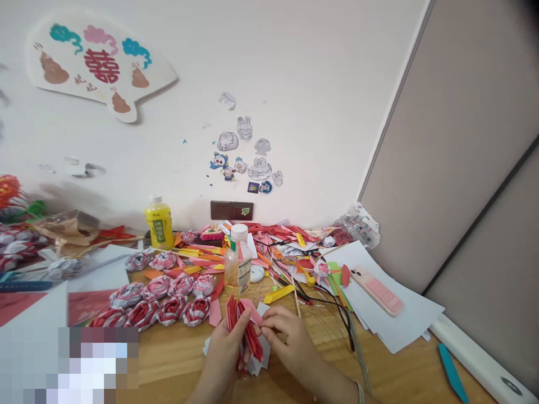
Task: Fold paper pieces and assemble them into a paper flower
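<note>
A bunch of folded red, pink and white paper pieces (252, 343) stands upright between my hands, low in the middle of the head view. My left hand (223, 350) is wrapped round its left side, thumb lying across the front. From the right, my right hand (290, 339) pinches the edge of the bunch between thumb and fingertips. The exact piece in that pinch is partly hidden. Just beyond the bunch stands a clear bottle (238, 266) with a white cap. Rows of red, pink and white paper roses (172, 310) lie to the left.
Coloured paper strips (269, 241) are heaped along the wall. A yellow bottle (160, 224) stands at back left. On the right, a pink phone (377, 292) rests on white sheets (393, 339), near black cables (347, 320) and a teal tool (452, 373).
</note>
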Demonstrator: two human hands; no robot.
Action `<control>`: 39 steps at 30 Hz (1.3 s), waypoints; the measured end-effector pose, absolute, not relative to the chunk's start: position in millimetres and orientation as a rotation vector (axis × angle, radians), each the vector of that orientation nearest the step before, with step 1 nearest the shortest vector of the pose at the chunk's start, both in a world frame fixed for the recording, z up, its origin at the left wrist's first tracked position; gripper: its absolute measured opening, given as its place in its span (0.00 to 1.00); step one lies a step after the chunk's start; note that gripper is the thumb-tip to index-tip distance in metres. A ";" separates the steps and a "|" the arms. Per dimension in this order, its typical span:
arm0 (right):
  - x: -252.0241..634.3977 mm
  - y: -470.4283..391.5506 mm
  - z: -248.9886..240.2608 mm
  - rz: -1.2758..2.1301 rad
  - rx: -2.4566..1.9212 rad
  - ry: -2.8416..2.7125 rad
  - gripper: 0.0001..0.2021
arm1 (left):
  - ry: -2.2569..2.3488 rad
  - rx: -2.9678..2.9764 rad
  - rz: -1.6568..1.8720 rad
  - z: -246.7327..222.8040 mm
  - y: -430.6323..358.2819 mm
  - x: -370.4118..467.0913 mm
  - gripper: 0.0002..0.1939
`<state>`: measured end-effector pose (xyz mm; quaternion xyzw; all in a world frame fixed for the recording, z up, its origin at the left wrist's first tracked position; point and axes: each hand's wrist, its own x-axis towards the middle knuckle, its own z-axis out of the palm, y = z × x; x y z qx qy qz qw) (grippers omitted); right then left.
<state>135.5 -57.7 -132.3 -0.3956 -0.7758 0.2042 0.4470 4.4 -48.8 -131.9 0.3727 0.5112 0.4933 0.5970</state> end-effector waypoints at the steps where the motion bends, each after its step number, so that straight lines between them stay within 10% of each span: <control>1: 136.0 -57.6 -133.2 0.476 -0.991 -1.941 0.07 | 1.177 0.842 1.152 -132.5 -48.1 4.5 0.23; 39: 116.5 -64.6 -153.5 0.070 -1.153 -2.116 0.21 | 1.069 0.908 1.164 -139.9 -44.3 7.5 0.24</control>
